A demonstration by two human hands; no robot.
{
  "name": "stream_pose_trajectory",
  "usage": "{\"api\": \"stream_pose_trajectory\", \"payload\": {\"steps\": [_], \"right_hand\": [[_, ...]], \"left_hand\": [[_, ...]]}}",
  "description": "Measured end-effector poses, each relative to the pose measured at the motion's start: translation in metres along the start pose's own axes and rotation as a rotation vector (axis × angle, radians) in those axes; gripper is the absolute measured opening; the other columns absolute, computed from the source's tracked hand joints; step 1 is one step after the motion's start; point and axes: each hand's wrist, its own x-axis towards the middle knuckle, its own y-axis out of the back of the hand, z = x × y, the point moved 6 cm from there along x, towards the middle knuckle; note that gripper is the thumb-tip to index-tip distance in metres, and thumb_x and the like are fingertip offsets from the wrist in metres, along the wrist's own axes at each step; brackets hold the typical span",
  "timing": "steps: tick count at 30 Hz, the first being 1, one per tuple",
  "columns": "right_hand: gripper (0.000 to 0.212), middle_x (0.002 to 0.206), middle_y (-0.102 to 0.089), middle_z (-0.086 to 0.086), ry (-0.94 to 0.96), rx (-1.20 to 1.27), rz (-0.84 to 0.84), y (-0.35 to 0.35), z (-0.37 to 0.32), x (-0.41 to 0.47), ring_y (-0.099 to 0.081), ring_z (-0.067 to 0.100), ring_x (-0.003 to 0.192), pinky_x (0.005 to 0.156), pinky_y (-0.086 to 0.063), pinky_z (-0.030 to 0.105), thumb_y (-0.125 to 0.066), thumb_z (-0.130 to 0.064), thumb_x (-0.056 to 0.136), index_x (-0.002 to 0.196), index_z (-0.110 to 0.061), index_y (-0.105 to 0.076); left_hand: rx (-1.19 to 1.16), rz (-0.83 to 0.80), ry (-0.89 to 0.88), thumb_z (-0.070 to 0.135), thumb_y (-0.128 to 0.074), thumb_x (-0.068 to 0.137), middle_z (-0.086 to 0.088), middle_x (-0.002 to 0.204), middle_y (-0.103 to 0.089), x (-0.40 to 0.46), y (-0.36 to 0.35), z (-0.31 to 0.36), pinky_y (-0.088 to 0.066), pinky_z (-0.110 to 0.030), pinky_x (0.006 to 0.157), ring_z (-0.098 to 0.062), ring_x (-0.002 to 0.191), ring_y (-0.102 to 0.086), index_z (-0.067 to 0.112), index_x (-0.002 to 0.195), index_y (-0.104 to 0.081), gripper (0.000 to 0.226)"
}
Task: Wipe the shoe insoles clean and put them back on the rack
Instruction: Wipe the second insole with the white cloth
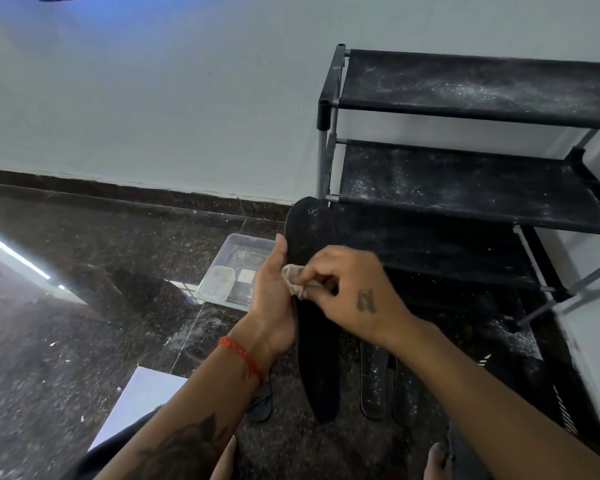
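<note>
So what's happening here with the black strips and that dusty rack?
A person is cleaning shoe insoles. The left hand holds a long black insole up from the side, while the right hand pinches a small beige cloth against it. White dust still shows near the insole's top end. More insoles lie on the dark floor below. The black rack beside them holds no insoles on the shelves in view and is dusty too. A clear plastic tub sits on the floor behind.

Red thread bracelet (242,355) left wrist; tattooed forearm.
</note>
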Motion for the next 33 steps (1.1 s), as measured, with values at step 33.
{"api": "stream_pose_trajectory", "payload": {"steps": [33], "right_hand": [[0.017, 0.085, -0.065, -0.005, 0.043, 0.047, 0.085, -0.007, -0.004, 0.001, -0.060, 0.005, 0.074, 0.066, -0.050, 0.019, -0.068, -0.001, 0.073, 0.081, -0.015, -0.073]], "left_hand": [[-0.071, 0.029, -0.029, 0.050, -0.032, 0.097, -0.011, 0.071, -0.068, 0.003, 0.003, 0.000, -0.058, -0.027, 0.059, -0.020, 0.065, -0.069, 0.007, 0.071, -0.073, 0.065]]}}
